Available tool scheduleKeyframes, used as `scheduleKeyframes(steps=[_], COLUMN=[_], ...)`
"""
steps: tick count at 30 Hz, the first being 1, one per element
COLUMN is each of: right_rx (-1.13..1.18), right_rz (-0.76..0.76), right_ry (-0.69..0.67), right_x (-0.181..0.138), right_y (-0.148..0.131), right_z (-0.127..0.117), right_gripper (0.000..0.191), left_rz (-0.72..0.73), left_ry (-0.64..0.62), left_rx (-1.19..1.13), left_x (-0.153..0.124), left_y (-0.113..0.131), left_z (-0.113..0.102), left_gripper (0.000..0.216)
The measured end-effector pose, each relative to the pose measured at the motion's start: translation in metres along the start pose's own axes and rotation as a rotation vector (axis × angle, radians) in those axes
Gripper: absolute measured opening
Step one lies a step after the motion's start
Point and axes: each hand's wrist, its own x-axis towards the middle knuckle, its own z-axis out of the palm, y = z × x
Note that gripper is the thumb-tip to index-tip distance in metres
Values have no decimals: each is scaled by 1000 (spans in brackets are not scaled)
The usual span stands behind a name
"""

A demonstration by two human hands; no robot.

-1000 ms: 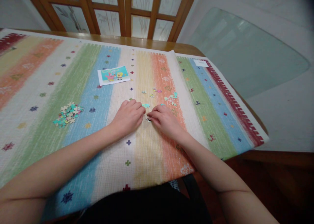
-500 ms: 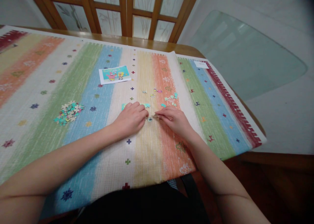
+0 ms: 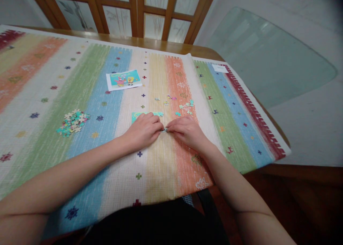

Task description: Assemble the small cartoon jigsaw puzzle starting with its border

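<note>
In the head view, the person's right hand (image 3: 186, 131) pinches a small dark-and-pale cardboard puzzle piece (image 3: 165, 130) between thumb and fingers, above the striped cloth's yellow band. The left hand (image 3: 144, 130) curls at the piece's left side; whether its fingers grip cannot be told. Just beyond lies a partly covered teal joined puzzle strip (image 3: 135, 116). A jumbled teal-and-cream puzzle pile (image 3: 73, 122) sits farther left.
</note>
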Motion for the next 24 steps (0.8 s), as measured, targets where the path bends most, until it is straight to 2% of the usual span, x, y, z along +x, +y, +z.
scheduleKeyframes(steps=[6,12,24], right_rx=[-65,-168,-38], right_rz=[80,184,148], right_ry=[49,-30,-19], right_x=[-2,-1,2], right_y=[-8,-15,-4], right_z=[-5,-6,1], right_gripper=[18,19,16], left_rz=[2,-20,-32], left_ry=[18,29,23], left_rx=[-12,4,-5], left_x=[0,3,4], left_y=[0,-2,0], left_z=[2,6,3], left_gripper=[14,14,12])
